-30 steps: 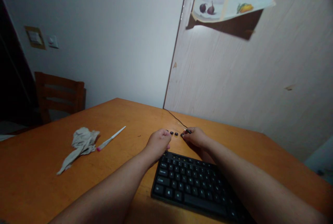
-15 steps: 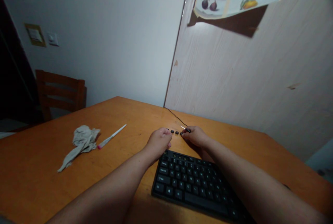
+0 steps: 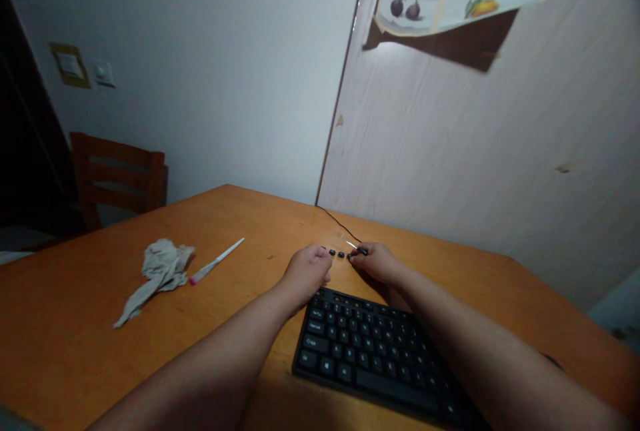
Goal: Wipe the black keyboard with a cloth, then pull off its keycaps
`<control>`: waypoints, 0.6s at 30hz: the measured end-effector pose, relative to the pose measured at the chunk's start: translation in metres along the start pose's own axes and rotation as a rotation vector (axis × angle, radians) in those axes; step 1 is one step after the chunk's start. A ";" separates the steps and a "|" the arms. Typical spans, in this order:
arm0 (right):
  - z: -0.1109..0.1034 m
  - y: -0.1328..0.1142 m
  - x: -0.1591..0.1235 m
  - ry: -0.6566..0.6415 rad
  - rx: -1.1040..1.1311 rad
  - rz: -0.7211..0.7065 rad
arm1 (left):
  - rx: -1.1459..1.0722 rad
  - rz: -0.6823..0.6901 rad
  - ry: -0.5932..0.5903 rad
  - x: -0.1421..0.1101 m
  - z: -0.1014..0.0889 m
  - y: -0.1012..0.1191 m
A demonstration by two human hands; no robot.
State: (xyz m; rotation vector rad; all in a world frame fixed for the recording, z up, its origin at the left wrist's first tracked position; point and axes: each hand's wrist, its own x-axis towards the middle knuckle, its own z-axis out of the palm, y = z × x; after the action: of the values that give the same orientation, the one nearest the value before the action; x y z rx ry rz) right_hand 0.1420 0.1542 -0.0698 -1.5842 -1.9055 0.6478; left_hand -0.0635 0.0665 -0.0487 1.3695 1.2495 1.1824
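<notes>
My right hand [image 3: 379, 262] is closed around a small screwdriver [image 3: 362, 251], whose thin metal shaft points up and left. Its fingertips touch a black keycap [image 3: 350, 256] at the right end of a short row. Other loose keycaps [image 3: 341, 255] lie to the left of it on the table. At the row's left end rests my left hand [image 3: 307, 269], fingers curled together; whatever they may hold is hidden. Just below both hands lies a black keyboard [image 3: 370, 344], its upper row showing gaps where keys are off. My right forearm covers the keyboard's right side.
A crumpled grey cloth [image 3: 163, 267] and a white brush with a pink end [image 3: 217, 262] lie left on the wooden table [image 3: 240, 211]. A black cable [image 3: 336, 219] runs to the wall edge. Behind stands a wooden chair [image 3: 120, 174]. Some dark object sits partly behind my right forearm.
The hands, keycaps and keyboard hold nearly the same places. The screwdriver's shaft has tilted slightly to the left. The whole view has shifted a little.
</notes>
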 end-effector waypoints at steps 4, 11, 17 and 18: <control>-0.001 -0.002 -0.002 0.004 0.005 0.009 | -0.007 0.001 -0.004 0.001 0.000 0.000; -0.002 -0.012 -0.010 0.042 0.042 0.034 | -0.007 0.017 -0.010 0.002 -0.001 -0.001; -0.022 -0.032 -0.018 0.148 0.081 0.024 | -0.020 -0.001 -0.015 0.002 0.000 0.000; -0.027 -0.036 -0.021 0.147 0.096 0.024 | -0.020 0.000 -0.015 0.001 0.000 0.000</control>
State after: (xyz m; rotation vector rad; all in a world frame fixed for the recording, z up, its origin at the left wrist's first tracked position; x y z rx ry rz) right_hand 0.1381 0.1270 -0.0278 -1.5522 -1.7262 0.6058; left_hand -0.0638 0.0679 -0.0484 1.3616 1.2242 1.1788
